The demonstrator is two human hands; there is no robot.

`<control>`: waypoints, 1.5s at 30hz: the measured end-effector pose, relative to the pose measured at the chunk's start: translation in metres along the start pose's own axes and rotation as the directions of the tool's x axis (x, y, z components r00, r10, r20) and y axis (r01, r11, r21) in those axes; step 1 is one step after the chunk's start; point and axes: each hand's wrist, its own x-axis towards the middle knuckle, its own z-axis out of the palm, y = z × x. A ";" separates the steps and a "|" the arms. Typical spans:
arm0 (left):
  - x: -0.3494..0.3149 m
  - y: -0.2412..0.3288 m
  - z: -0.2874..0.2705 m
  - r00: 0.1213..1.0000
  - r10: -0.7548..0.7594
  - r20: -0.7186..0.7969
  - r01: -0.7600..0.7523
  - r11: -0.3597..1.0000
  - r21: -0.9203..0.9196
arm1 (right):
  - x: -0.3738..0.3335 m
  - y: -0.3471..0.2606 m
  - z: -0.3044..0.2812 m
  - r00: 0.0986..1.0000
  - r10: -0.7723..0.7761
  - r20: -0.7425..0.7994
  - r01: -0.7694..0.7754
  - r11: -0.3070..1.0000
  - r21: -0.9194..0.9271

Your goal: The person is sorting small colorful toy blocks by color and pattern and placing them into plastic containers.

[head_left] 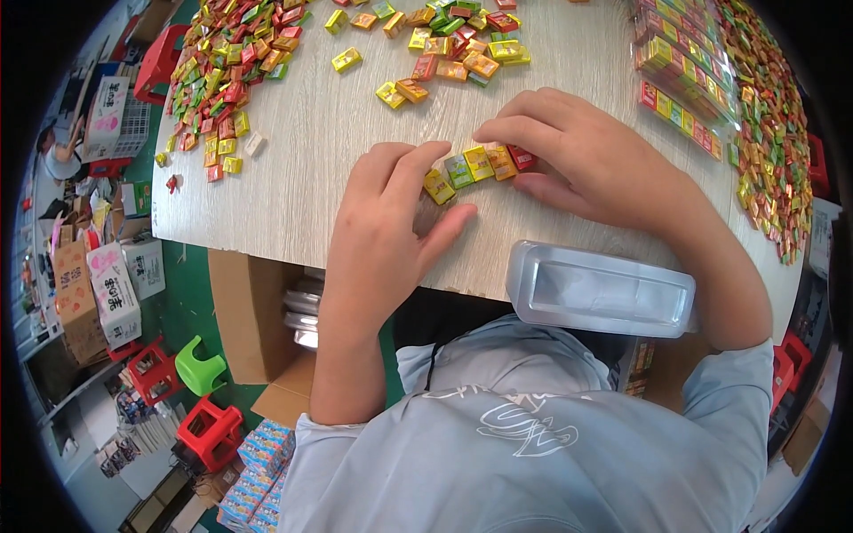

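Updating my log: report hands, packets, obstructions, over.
Left hand at yellow end, right hand at red end. Row of small, multicoloured rectangular packets between them. Clear rectangular plastic tray apart, seemingly not blocking.

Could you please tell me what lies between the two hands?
The head view shows a row of small boxes between the left hand and right hand, with a red box rightmost.

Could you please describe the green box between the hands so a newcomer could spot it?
On the pale wood-grain table, a short row of small boxes lies between the left hand and the right hand. The green box is second from the left, flanked by yellow ones, and the only green one in that row.
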 end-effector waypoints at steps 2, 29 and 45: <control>0.001 0.000 0.001 1.000 -0.001 0.005 0.001 1.000 0.014 | 0.000 0.000 0.001 0.999 0.041 0.000 -0.041 0.999 0.014; 0.001 -0.003 0.004 0.991 0.124 -0.045 -0.120 0.989 0.083 | 0.002 -0.004 0.016 0.996 -0.014 -0.091 0.019 0.999 0.050; -0.005 -0.006 0.007 0.974 0.144 -0.177 -0.119 0.982 0.143 | -0.001 -0.003 0.008 0.994 -0.018 -0.109 0.020 1.000 0.017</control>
